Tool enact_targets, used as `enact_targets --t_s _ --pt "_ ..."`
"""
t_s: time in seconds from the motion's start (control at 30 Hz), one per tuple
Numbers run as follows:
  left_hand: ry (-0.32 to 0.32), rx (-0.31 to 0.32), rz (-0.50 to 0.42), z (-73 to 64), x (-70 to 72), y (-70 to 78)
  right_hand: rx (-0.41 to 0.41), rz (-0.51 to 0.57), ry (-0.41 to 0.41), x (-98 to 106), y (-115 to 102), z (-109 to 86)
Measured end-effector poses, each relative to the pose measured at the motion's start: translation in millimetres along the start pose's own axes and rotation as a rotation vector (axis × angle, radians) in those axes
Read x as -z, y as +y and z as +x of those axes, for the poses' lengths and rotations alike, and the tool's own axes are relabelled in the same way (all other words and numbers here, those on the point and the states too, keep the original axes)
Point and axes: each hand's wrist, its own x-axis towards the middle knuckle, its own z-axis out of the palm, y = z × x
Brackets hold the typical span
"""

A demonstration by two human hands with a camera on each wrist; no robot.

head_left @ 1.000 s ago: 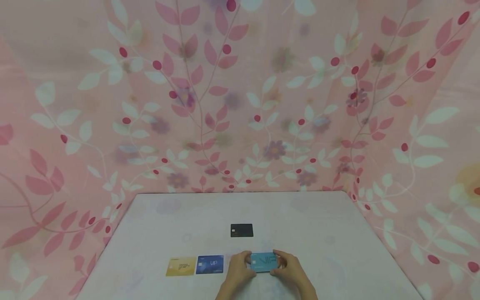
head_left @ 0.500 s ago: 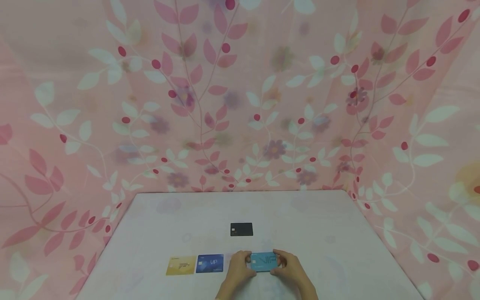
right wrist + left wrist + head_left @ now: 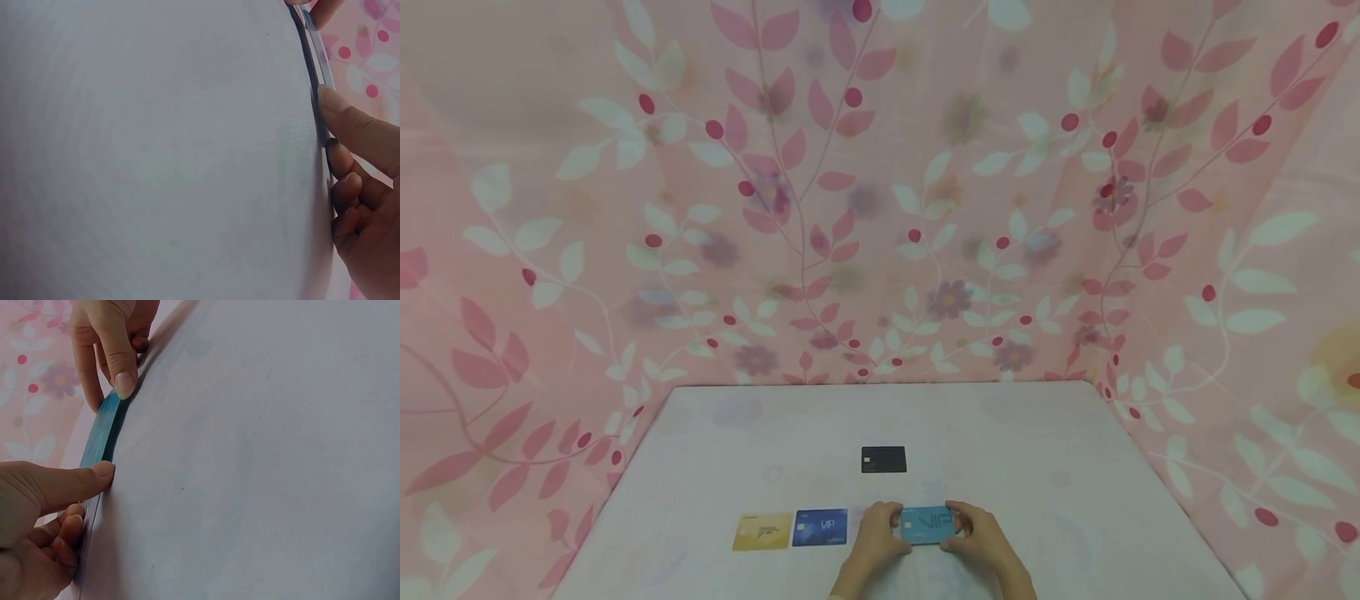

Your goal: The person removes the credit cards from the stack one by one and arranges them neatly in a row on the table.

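Observation:
Between both hands is a light-blue card (image 3: 927,525) with "VIP" lettering and a chip, lying nearly flat close over the table. My left hand (image 3: 877,537) pinches its left end, thumb at the near corner and a finger at the far corner. On the opposite end my right hand (image 3: 982,542) pinches it the same way. In the left wrist view the teal card (image 3: 103,434) shows edge-on between the thumbs. A dark-blue VIP card (image 3: 820,527) lies just left of my left hand, beside a gold card (image 3: 761,532). Farther back lies a black card (image 3: 883,459).
The cards lie on a table (image 3: 737,458) covered with a pale cloth. Pink curtains (image 3: 880,250) printed with leaves and flowers hang behind the table and along both sides.

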Motion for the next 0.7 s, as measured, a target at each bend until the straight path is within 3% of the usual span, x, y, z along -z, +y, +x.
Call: enact_targets --t_s 0.23,0.7 --pt "-0.023 0.002 -0.009 1.5 1.1 -0.3 -0.041 -0.003 -0.013 1.5 -1.5 -0.7" --pt "-0.019 -0.024 -0.029 -0.6 2.5 -1.8 -0.013 -0.013 -0.019 2.9 -3.3 -2.0"
